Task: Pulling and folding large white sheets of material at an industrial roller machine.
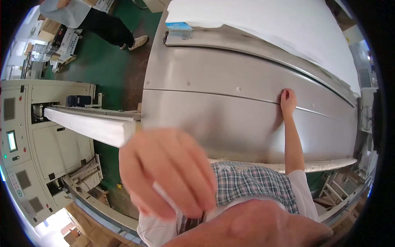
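Left hand [166,171] raised close to the camera, blurred, fingers spread and pointing down, closed on nothing that shows; something pale under the fingertips, too blurred to tell. Right hand [288,101] stretched out on a bare arm, laid flat and empty on the steel table [214,115], fingertips touching the seam that crosses the metal.

Small blue package [179,26] at the far left end of the table, rectangular, light blue with a white band, lying on the edge beside the white sheet stack [263,24]; cardboard boxes [51,29] at upper left on the floor, brown and white, print too small to tell. Cream control cabinet [24,136] at left with 1 small lit screen and grey square panels.

Brushed, dull-shining steel, 2 curved panels joined by the seam, small screws along the edge; white stack smooth, matte, wide, filling the far side of the table. White beam [88,123] running from the cabinet to the table's left edge, long, square-edged. Green floor [111,61], worn brown near the table. Checked cloth [251,183] at the waist, blue and white, soft, under a white shirt.

Another person [88,16] at upper left, grey top, dark trousers, pale shoes, well apart from the table.
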`<state>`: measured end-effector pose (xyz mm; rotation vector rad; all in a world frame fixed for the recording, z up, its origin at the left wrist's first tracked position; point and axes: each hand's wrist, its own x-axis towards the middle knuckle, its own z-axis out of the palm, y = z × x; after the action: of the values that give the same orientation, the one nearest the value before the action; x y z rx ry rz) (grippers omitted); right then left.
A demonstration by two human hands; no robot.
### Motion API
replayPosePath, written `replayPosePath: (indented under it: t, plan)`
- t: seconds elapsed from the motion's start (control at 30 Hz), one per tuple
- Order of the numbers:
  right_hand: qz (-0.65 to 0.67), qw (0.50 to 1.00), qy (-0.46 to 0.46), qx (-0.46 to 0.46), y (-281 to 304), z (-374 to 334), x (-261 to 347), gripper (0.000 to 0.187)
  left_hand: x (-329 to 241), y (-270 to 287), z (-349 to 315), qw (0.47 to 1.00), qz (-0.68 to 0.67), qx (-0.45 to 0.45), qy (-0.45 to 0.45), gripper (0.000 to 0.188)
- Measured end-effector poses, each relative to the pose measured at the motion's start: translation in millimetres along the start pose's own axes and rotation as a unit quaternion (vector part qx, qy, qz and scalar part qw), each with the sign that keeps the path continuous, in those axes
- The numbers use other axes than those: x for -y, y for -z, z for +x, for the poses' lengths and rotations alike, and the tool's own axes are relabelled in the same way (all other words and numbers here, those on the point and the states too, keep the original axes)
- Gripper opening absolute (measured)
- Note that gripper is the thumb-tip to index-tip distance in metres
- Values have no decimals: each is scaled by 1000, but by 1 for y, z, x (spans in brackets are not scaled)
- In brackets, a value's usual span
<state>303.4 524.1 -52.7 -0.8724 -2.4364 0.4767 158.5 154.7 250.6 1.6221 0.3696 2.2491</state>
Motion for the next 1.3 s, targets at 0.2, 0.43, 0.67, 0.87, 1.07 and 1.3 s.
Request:
replayPosePath:
  t: [0.2, 0.43, 0.67, 0.87, 1.07, 1.3]
  plan:
    - [-28, 999, 22, 2, -2, 0, 16, 10, 60, 257, -48, 837, 359, -382, 158, 16]
    - [-39, 999, 36, 12, -9, 1, 29, 7, 114, 455, -121, 572, 611, -515, 183, 28]
    - [-49, 998, 23, 17, -4, 0, 29, 5, 147, 474, -118, 543, 640, -516, 170, 28]
    - [-41, 999, 19, 13, -4, 2, 30, 5, 140, 479, -121, 617, 560, -525, 174, 22]
    - [-47, 998, 18, 22, -4, 5, 31, 5, 116, 476, -130, 731, 397, -491, 260, 11]
    - [-42, 999, 12, 31, -4, 8, 31, 5, 85, 462, -112, 692, 489, -342, 406, 21]
